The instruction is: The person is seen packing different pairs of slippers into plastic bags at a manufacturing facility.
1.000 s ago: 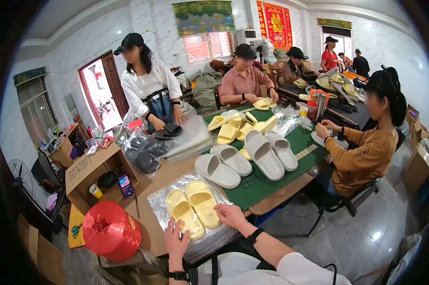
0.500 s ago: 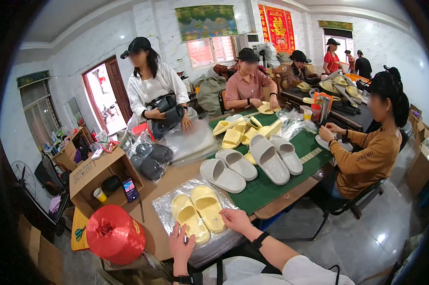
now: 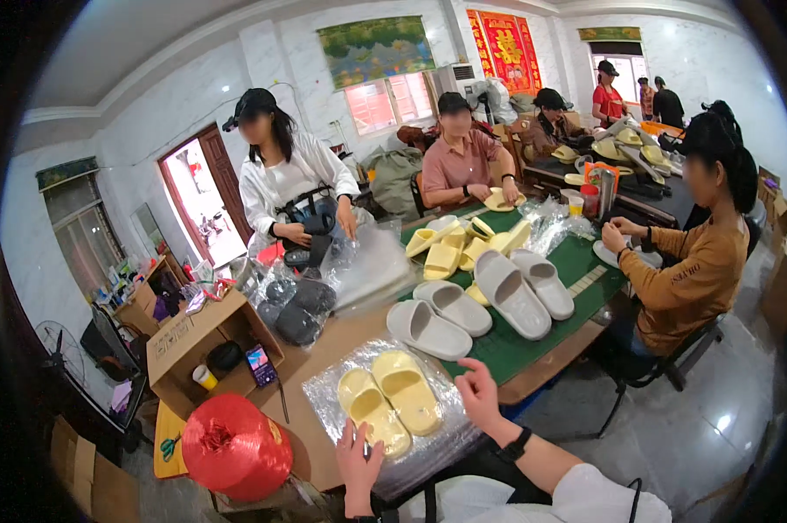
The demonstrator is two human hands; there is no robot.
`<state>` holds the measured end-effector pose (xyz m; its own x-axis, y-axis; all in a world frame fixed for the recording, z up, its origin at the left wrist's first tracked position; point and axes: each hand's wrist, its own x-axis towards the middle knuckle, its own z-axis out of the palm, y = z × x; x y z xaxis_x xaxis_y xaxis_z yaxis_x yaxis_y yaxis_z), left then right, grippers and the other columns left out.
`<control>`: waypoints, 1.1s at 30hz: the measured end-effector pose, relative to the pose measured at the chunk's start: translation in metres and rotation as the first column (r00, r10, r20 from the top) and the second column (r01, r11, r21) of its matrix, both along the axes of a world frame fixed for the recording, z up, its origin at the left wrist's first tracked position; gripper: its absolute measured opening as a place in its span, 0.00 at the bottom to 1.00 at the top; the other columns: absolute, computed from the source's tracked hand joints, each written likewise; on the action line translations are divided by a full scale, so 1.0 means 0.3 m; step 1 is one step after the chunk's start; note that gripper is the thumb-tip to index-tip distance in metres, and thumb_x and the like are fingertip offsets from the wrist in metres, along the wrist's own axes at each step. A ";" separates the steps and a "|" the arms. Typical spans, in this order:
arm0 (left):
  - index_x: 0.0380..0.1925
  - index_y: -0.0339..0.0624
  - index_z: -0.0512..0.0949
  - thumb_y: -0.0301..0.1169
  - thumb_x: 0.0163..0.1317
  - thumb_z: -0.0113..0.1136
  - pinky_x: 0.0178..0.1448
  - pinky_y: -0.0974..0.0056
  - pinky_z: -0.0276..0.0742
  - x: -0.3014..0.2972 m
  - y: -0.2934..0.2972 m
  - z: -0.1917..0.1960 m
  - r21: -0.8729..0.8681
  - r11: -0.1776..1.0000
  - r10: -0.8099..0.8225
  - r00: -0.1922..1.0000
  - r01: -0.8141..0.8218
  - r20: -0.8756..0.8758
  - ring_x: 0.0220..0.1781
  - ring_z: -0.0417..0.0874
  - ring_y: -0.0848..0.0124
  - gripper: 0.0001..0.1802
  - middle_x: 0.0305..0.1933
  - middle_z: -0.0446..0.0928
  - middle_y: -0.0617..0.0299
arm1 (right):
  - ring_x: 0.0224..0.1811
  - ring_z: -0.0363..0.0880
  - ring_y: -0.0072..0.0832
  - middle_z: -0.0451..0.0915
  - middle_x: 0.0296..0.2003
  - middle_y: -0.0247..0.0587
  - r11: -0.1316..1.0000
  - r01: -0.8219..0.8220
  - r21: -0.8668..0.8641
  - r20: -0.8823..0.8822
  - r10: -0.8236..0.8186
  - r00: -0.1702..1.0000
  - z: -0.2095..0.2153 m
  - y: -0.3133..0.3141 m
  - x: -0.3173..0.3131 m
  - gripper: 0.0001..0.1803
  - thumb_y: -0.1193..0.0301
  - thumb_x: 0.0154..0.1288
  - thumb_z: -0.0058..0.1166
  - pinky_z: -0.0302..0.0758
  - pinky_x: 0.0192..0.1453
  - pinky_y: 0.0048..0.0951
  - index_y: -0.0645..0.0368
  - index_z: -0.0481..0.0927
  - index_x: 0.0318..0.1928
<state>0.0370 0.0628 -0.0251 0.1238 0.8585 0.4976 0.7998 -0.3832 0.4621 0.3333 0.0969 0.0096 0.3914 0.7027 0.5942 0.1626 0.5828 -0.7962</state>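
Observation:
A pair of pale yellow slide slippers (image 3: pixel 409 394) lies side by side on clear plastic bags (image 3: pixel 328 403) at the near edge of the table. Spread fingers of my left hand (image 3: pixel 359 460) rest at the near end of the left slipper. A small dark spot shows between those fingers, too small to make out. My right hand (image 3: pixel 481 397) is raised to the right of the pair, apart from it. Its fingers are bent and parted, and I see nothing in them. Just beyond are two pairs of grey slides (image 3: pixel 430 329) on a green mat (image 3: pixel 472 370).
At left stand a red roll of plastic twine (image 3: pixel 237 449) and an open cardboard box (image 3: pixel 180 349) with a phone (image 3: pixel 260 366) leaning at it. Bagged dark slippers (image 3: pixel 298 309) and more yellow slides (image 3: pixel 446 257) lie farther back. Several co-workers sit or stand around the tables.
My right hand has moved up and away from the right slipper, and its fingers have parted. My left hand stays by the left slipper. The whole view has shifted a little.

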 end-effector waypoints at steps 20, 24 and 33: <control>0.61 0.46 0.78 0.42 0.59 0.70 0.69 0.44 0.68 0.035 0.002 0.026 0.014 1.000 -0.012 1.000 0.012 0.002 0.68 0.72 0.42 0.30 0.74 0.66 0.43 | 0.23 0.74 0.21 0.77 0.24 0.37 0.933 -0.168 -0.317 0.209 0.242 0.947 -0.032 -0.060 -0.022 0.12 0.76 0.66 0.59 0.70 0.29 0.26 0.61 0.83 0.49; 0.60 0.44 0.79 0.41 0.58 0.70 0.69 0.45 0.67 0.022 -0.009 0.035 -0.009 1.000 0.023 1.000 -0.022 0.007 0.67 0.72 0.41 0.29 0.72 0.67 0.39 | 0.47 0.78 0.34 0.79 0.47 0.44 0.993 -0.007 -0.116 0.325 0.044 0.945 0.100 -0.109 -0.082 0.17 0.72 0.60 0.64 0.74 0.48 0.34 0.55 0.83 0.51; 0.61 0.46 0.78 0.44 0.60 0.68 0.71 0.46 0.65 0.054 0.046 0.069 0.000 1.000 0.018 1.000 -0.018 -0.007 0.71 0.70 0.47 0.30 0.73 0.68 0.45 | 0.70 0.63 0.49 0.64 0.68 0.55 0.834 0.362 0.416 0.216 -0.477 0.852 0.437 -0.131 0.043 0.36 0.65 0.66 0.54 0.60 0.74 0.46 0.70 0.62 0.70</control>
